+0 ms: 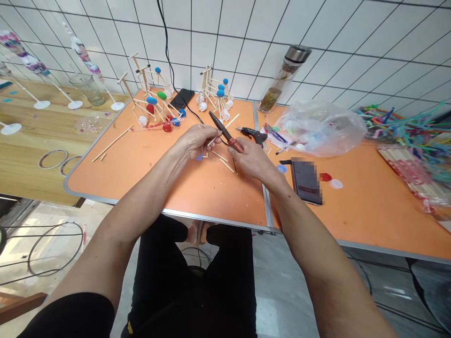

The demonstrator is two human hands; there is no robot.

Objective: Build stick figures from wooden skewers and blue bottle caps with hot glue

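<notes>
My right hand (pixel 248 157) is closed around the red-brown handles of what look like long-nose pliers (pixel 220 124), their dark jaws pointing up and left. Between the fingertips of my left hand (pixel 197 141) is a thin wooden stick (pixel 211 141), pinched close beside the pliers. Both hands are above the orange table (pixel 211 197). Cut stick pieces (pixel 226 165) lie beneath them, along with a small blue scrap (pixel 199 157). Behind my hands stand stick models with coloured bottle caps, one at the left (pixel 151 101) and one at the centre (pixel 214 91).
A black glue gun (pixel 255 134), scissors (pixel 276 134) and a phone (pixel 306 180) lie to the right. Beyond them are a clear plastic bag (pixel 320 126) and packaged sticks (pixel 408 173). A glass tea bottle (pixel 282 80) stands by the wall. Another phone (pixel 182 98) lies at the back.
</notes>
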